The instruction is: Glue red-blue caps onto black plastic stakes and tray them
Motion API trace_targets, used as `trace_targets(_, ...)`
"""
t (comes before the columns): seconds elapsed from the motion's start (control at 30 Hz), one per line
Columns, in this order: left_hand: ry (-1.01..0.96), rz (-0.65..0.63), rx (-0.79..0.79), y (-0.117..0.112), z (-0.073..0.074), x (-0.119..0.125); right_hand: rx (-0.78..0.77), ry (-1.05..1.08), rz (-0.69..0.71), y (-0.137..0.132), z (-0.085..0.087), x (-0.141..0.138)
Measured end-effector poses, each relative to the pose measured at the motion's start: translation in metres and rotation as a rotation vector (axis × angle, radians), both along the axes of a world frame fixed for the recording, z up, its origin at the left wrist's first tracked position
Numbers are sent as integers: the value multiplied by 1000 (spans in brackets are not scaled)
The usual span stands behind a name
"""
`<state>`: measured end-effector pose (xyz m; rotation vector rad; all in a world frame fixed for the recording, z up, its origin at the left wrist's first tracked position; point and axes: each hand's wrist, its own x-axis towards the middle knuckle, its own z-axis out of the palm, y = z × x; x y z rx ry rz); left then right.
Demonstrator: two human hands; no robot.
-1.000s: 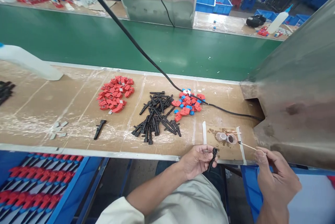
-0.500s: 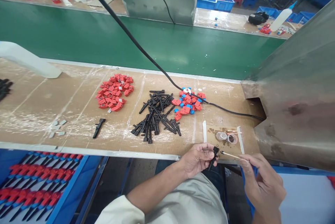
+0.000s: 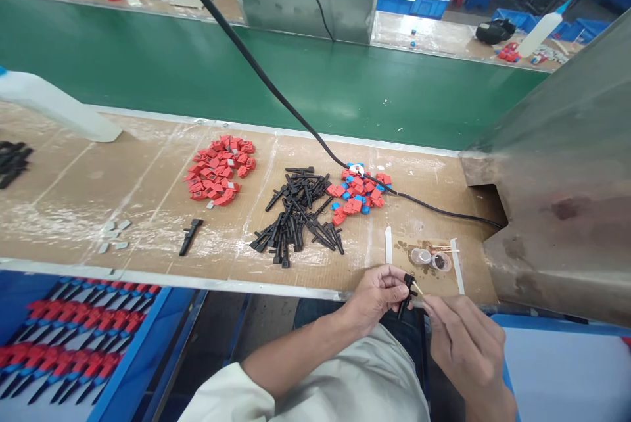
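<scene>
Nearest us, the right hand (image 3: 466, 340) has its grip closed on a thin, pale wooden stick (image 3: 419, 288), pinched between thumb and fingers; we judge it light, stiff and easily snapped, best taken gently well back from its tip. The left hand (image 3: 378, 297) has its grip closed around a small black plastic gun-shaped piece (image 3: 409, 282), held tilted at the near edge of the brown cardboard-covered table (image 3: 315, 275). The stick's tip meets the piece's upper end or sits just beside it; we cannot tell which. That piece should be light and rigid, its slim projections the frailest parts, so we would hold it by the body. Farther in, beyond the hands, lies a heap of similar black plastic pieces (image 3: 290, 218)
</scene>
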<state>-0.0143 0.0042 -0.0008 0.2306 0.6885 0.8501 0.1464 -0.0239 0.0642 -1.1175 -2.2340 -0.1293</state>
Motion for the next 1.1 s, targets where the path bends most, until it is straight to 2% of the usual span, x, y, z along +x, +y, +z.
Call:
trace_targets(0.1,10,-14,-7,-1,1,0,-21,26,19,1,-5,0)
trace_targets(0.23,-3,-74,-7,0,-1,-4,-47,142,-41,-3,-13,9)
trace_targets(0.33,-13,-72,-4,0,-2,-7,-42,260,-138,-7,-12,16)
trace_targets(0.4,-23,-65,-9,0,-2,-9,6,317,-262,-6,-9,21)
trace_targets(0.47,-39,-64,-14,0,-2,-10,59,289,-388,-1,-6,28)
trace_targets(0.53,-52,-67,-20,0,-2,-11,76,208,-452,9,-8,34)
trace_targets(0.67,-75,-56,-36,0,-5,-9,39,100,-414,28,-26,42)
trace_targets(0.8,-105,-47,-40,0,-7,-10,32,32,-426,32,-39,44)
trace_targets(0.87,-121,-49,-42,1,-7,-11,49,68,-493,29,-33,43)
trace_targets(0.97,-166,-21,-57,1,-6,-15,68,249,-574,27,-12,33)
trace_targets(1.03,-198,18,-54,3,-5,-19,23,339,-518,34,1,18)
trace_targets(1.1,-225,69,-51,4,-4,-24,-63,287,-355,48,6,-3)
